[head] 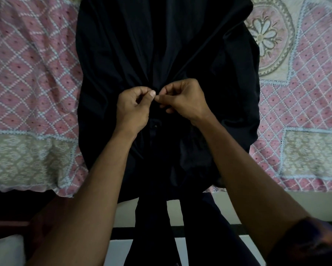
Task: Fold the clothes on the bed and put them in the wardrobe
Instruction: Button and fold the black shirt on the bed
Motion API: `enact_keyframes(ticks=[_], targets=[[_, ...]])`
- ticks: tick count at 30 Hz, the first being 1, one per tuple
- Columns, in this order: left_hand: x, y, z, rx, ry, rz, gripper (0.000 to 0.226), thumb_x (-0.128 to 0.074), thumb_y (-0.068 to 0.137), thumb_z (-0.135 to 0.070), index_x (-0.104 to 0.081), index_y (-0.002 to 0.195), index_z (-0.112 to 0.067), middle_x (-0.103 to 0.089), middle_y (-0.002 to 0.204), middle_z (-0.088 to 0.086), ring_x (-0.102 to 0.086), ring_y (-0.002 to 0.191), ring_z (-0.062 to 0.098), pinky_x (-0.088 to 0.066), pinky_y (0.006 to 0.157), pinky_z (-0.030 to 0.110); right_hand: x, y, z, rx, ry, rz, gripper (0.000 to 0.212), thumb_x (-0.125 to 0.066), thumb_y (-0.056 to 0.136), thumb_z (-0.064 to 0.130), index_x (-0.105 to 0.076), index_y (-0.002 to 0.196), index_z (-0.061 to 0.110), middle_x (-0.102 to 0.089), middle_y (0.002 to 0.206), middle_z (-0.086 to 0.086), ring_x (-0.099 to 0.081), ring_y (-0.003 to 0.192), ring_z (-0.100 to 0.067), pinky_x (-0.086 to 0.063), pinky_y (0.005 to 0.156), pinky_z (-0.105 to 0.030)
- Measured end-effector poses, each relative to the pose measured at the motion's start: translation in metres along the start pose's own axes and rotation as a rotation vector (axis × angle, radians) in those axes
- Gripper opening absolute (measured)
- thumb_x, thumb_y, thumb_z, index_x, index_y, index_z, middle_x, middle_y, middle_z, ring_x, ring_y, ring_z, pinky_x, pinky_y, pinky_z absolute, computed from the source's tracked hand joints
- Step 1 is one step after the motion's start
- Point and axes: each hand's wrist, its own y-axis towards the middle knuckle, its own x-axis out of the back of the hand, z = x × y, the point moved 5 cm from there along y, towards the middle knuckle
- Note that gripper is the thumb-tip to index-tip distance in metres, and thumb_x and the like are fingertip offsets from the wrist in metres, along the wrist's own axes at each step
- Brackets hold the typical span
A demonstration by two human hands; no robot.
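A large black garment (122, 54) lies spread down the middle of the bed, its lower part hanging over the bed's front edge. My left hand (133, 108) and my right hand (182, 98) meet at the garment's front opening, each pinching the dark cloth between thumb and fingers. The fingertips of both hands nearly touch. A small button shows just below the hands on the front strip. The folds of the black cloth are hard to tell apart in the dim light.
The bed carries a pink and cream patterned bedspread (30, 77) on both sides of the garment. Its front edge runs across the lower third of the view. Below it are a light floor (122, 210) and my dark trouser legs.
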Motion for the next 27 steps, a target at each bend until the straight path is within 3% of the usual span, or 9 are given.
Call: enact_keyframes(ticks=[6,13,18,23,27], targets=[[0.005,0.006,-0.001,-0.042,0.031,0.045,0.012,-0.066,0.095,-0.024,-0.073,0.097,-0.016,-0.072,0.089,-0.009,-0.065,0.085,-0.002,-0.05,0.08,0.015,-0.001,0.007,0.006,-0.106,-0.044,0.12,0.01,-0.078,0.086,0.009,-0.072,0.08,0.004,-0.07,0.069,-0.005,-0.071,0.066,-0.011,-0.054,0.056,-0.02],[0.006,0.006,0.003,-0.013,-0.097,0.064,0.006,-0.067,0.094,-0.023,-0.071,0.09,-0.024,-0.071,0.083,-0.011,-0.065,0.083,-0.002,-0.049,0.077,0.015,-0.001,0.012,0.005,-0.16,0.12,0.28,0.009,-0.074,0.086,0.001,-0.07,0.078,0.005,-0.067,0.065,-0.004,-0.068,0.062,-0.009,-0.05,0.053,-0.016],[0.007,0.007,-0.005,-0.082,-0.005,0.108,0.013,-0.065,0.095,-0.02,-0.068,0.084,-0.027,-0.068,0.08,-0.011,-0.062,0.077,-0.004,-0.048,0.073,0.012,0.0,0.016,0.003,-0.203,0.201,0.37,0.012,-0.07,0.086,-0.004,-0.069,0.079,0.005,-0.068,0.065,-0.002,-0.069,0.061,-0.01,-0.052,0.053,-0.016],[0.007,0.005,-0.008,-0.167,0.136,0.065,0.008,-0.065,0.094,-0.021,-0.066,0.086,-0.022,-0.064,0.076,-0.012,-0.058,0.069,-0.005,-0.044,0.067,0.01,0.002,0.016,0.003,-0.192,0.129,0.337,0.005,-0.075,0.085,-0.001,-0.071,0.084,0.002,-0.069,0.066,-0.003,-0.07,0.062,-0.01,-0.053,0.053,-0.017],[0.015,-0.005,-0.014,-0.242,0.33,0.082,0.007,-0.07,0.09,-0.022,-0.065,0.086,-0.022,-0.061,0.072,-0.013,-0.056,0.061,-0.002,-0.044,0.059,0.01,0.015,0.008,0.003,-0.1,-0.038,0.076,0.002,-0.075,0.086,0.0,-0.074,0.087,0.0,-0.07,0.068,-0.004,-0.069,0.06,-0.009,-0.056,0.058,-0.022]])
